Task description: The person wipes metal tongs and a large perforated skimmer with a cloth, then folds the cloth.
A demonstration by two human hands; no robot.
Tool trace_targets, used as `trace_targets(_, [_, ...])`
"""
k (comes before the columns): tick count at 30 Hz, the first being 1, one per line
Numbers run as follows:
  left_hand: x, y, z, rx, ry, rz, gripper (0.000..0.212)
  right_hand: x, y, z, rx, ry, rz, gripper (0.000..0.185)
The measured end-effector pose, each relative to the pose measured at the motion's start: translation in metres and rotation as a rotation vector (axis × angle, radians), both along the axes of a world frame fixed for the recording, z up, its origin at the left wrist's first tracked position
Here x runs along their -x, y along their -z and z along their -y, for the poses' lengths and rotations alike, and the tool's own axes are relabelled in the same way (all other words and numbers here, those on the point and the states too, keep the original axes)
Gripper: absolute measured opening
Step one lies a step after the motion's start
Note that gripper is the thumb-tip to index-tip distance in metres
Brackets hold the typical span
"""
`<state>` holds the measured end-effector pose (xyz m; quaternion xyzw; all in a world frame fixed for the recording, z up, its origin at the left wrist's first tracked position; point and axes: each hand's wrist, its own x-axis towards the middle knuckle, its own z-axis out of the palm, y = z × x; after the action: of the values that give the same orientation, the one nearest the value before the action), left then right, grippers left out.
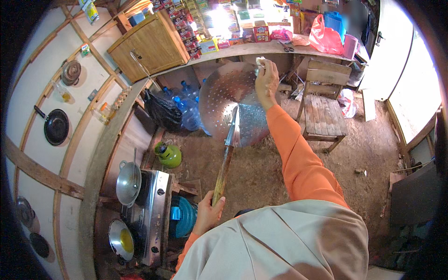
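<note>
A large round perforated metal skimmer with a long wooden handle is held up in front of me. My left hand is closed around the lower end of that handle. At the skimmer's upper right rim is my right hand, its fingers pinching a crumpled white cloth or tissue. The cloth is at or beside the rim; whether it touches the metal I cannot tell. Part of the rim is hidden behind my right hand and orange sleeve.
At the left stands a gas stove with a wok and a pan of yellow oil. A green gas cylinder and blue-capped water bottles stand beyond. A wooden chair is at the right, below a laden counter.
</note>
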<state>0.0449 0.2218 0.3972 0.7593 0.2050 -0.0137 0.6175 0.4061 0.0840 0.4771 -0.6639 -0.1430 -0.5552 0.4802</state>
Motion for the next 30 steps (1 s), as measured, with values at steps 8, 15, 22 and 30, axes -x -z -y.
trace_targets(8, [-0.009,0.004,-0.002,-0.096,0.006,0.013,0.019,0.109,0.050,-0.064,0.839,-0.890,0.216,0.025])
trace_targets(15, [-0.013,-0.001,0.001,-0.107,-0.001,0.040,0.018,0.052,-0.025,-0.038,0.347,-0.538,0.175,0.019])
trace_targets(22, [-0.012,0.000,-0.006,-0.017,-0.082,0.040,0.015,0.128,0.054,-0.044,0.932,-0.937,0.044,0.011])
trace_targets(30, [-0.016,0.002,-0.006,-0.153,-0.036,0.092,0.015,0.035,0.040,-0.036,0.513,-0.329,-0.180,0.013])
